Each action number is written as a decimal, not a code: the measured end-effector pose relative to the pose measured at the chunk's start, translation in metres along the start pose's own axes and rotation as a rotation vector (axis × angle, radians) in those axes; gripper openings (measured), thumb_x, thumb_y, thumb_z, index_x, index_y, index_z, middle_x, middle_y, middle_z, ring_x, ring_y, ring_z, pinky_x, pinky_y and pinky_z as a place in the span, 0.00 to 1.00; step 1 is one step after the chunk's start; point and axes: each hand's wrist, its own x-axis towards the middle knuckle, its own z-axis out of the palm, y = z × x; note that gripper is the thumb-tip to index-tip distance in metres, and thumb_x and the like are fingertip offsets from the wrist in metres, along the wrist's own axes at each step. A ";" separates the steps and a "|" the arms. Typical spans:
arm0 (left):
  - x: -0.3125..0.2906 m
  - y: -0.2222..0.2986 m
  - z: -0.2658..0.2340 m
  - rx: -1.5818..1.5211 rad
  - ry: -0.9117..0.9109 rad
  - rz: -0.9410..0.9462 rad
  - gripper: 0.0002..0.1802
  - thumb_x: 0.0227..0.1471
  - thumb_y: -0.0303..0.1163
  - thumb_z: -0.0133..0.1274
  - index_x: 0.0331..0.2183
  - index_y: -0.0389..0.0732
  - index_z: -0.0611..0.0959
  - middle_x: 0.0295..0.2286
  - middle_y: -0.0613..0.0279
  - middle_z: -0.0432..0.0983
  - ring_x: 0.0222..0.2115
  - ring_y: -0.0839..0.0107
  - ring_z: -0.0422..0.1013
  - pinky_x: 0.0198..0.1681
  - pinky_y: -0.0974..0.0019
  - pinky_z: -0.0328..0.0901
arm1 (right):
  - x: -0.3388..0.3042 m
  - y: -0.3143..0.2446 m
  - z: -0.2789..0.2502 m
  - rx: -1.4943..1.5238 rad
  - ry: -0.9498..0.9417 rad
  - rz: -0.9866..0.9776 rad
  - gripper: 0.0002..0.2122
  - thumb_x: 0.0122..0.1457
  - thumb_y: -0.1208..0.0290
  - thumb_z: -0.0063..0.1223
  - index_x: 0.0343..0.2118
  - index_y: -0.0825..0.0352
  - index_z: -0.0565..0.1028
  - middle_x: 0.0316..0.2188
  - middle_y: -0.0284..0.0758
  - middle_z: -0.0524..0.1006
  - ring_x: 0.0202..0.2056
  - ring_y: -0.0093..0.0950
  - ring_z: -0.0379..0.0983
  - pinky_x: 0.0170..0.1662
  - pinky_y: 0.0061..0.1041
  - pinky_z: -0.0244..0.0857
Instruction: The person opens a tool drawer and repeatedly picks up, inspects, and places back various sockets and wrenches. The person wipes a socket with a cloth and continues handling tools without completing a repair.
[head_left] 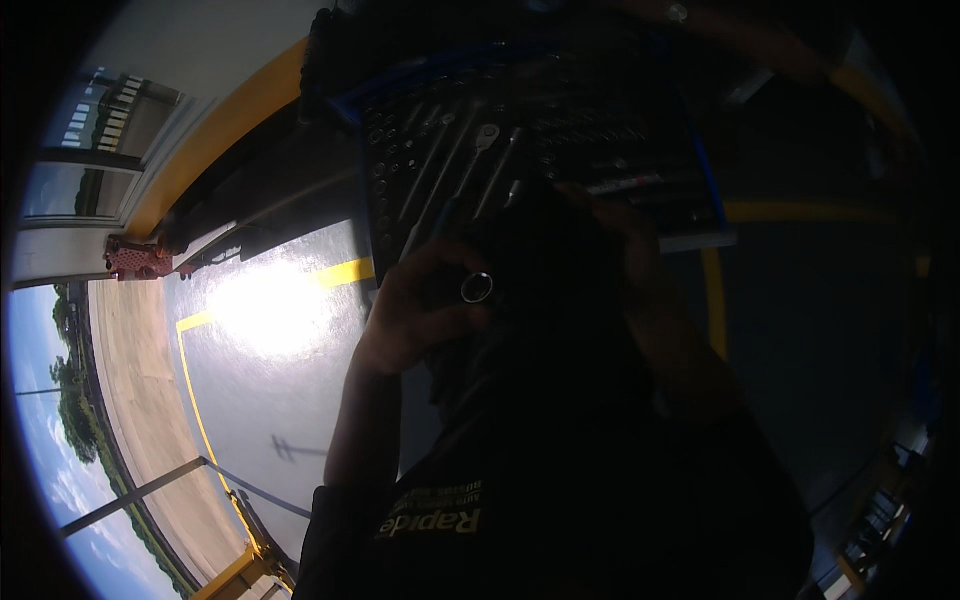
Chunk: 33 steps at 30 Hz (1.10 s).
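Below the near edge of the open tool tray (700, 190), left hand (420, 310) pinches a small silver socket (477, 287) at its fingertips. Right hand (625, 240) touches the tray's near edge; grip indeterminate, too dark. Ratchets and sockets (440, 150) fill the tray.

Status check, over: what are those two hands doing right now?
Left hand grips a small metal socket. Right hand at the open tool tray, hold unclear. Dark shadow hides detail.

A small round metal socket (477, 288), its open ring end facing the camera, pinched in the left hand's (420, 310) fingertips, just below a dark tray of sockets and ratchets (520, 150).
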 end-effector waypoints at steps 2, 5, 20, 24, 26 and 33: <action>-0.007 0.001 -0.002 -0.045 0.036 0.053 0.21 0.47 0.26 0.68 0.44 0.37 0.80 0.37 0.61 0.80 0.39 0.73 0.77 0.44 0.65 0.71 | 0.010 0.004 0.008 0.055 -0.014 0.103 0.18 0.64 0.70 0.48 0.53 0.73 0.76 0.50 0.43 0.79 0.50 0.36 0.78 0.56 0.36 0.74; -0.028 -0.004 -0.018 -0.128 0.155 0.019 0.22 0.48 0.25 0.67 0.45 0.36 0.79 0.34 0.60 0.80 0.35 0.74 0.78 0.39 0.69 0.72 | 0.031 0.021 0.025 0.032 -0.024 0.193 0.17 0.65 0.67 0.47 0.52 0.69 0.75 0.46 0.41 0.80 0.48 0.34 0.78 0.55 0.35 0.74; -0.217 -0.076 -0.090 -0.474 0.786 0.187 0.25 0.53 0.43 0.62 0.46 0.36 0.75 0.31 0.59 0.80 0.31 0.74 0.79 0.35 0.72 0.73 | 0.102 0.170 0.093 -0.923 -0.256 0.530 0.23 0.61 0.75 0.62 0.58 0.67 0.69 0.49 0.37 0.76 0.51 0.26 0.75 0.55 0.27 0.72; -0.238 -0.107 -0.086 -0.652 0.891 0.177 0.28 0.52 0.44 0.62 0.47 0.36 0.74 0.32 0.59 0.80 0.31 0.74 0.79 0.37 0.71 0.73 | 0.118 0.201 0.095 -1.005 -0.194 0.652 0.19 0.61 0.74 0.60 0.55 0.67 0.71 0.43 0.36 0.79 0.47 0.26 0.77 0.54 0.27 0.72; -0.246 -0.118 -0.083 -0.724 0.933 0.173 0.28 0.52 0.44 0.63 0.47 0.36 0.74 0.32 0.59 0.80 0.31 0.73 0.79 0.37 0.70 0.74 | 0.119 0.217 0.098 -1.022 -0.204 0.579 0.17 0.62 0.75 0.59 0.53 0.68 0.74 0.42 0.36 0.79 0.45 0.23 0.77 0.52 0.25 0.72; -0.255 -0.143 -0.075 -0.913 0.942 0.199 0.27 0.51 0.44 0.63 0.46 0.37 0.75 0.33 0.59 0.80 0.33 0.71 0.80 0.42 0.68 0.76 | 0.125 0.250 0.097 -1.093 -0.315 0.547 0.12 0.61 0.81 0.54 0.48 0.67 0.78 0.38 0.33 0.79 0.39 0.17 0.74 0.45 0.18 0.69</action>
